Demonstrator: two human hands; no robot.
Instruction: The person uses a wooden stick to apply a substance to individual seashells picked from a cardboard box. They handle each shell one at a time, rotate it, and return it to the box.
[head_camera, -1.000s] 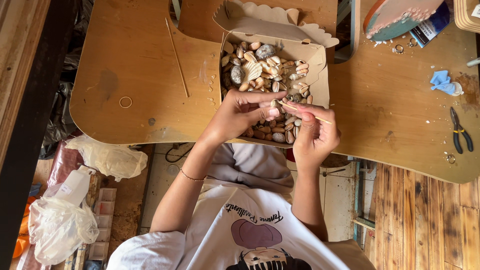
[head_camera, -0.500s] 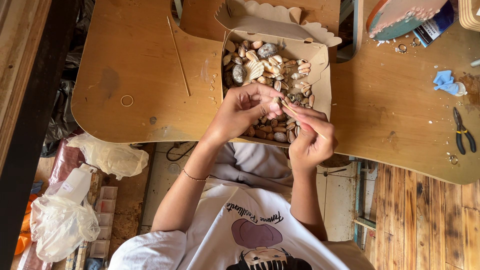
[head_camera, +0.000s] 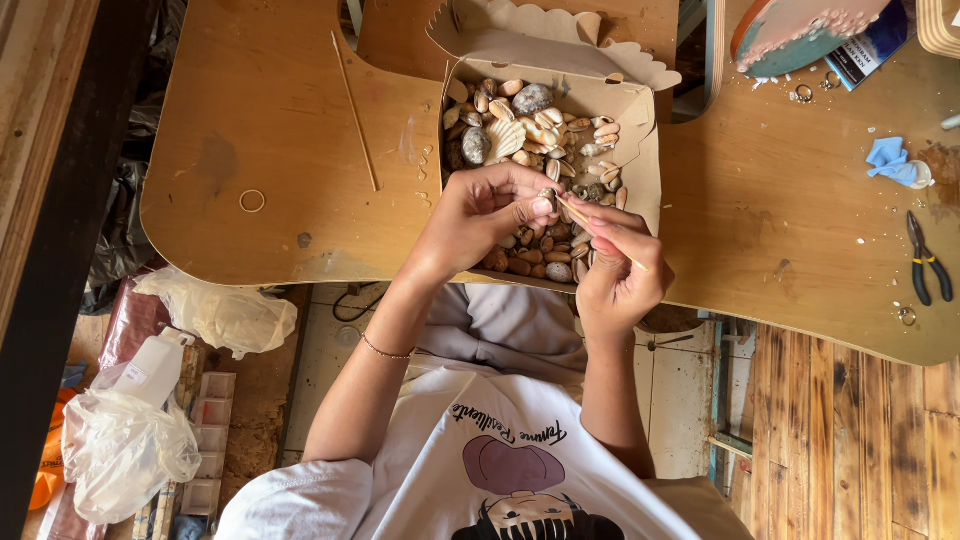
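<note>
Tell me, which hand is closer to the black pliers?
Right. The right hand is over the box, left of the pliers; the left hand sits farther left.

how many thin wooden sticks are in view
2. One stick lies loose on the wooden table, left of the shell box. The other stick is held in the right hand, its tip at the left hand. More may be hidden.

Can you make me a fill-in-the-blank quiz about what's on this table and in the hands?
1. The cardboard box is full of ____.
2. The right hand holds a thin wooden ____.
3. The left hand pinches a small ____ over the box.
4. At the table's right edge lie black ____.

Missing words: shells; stick; shell; pliers
</note>
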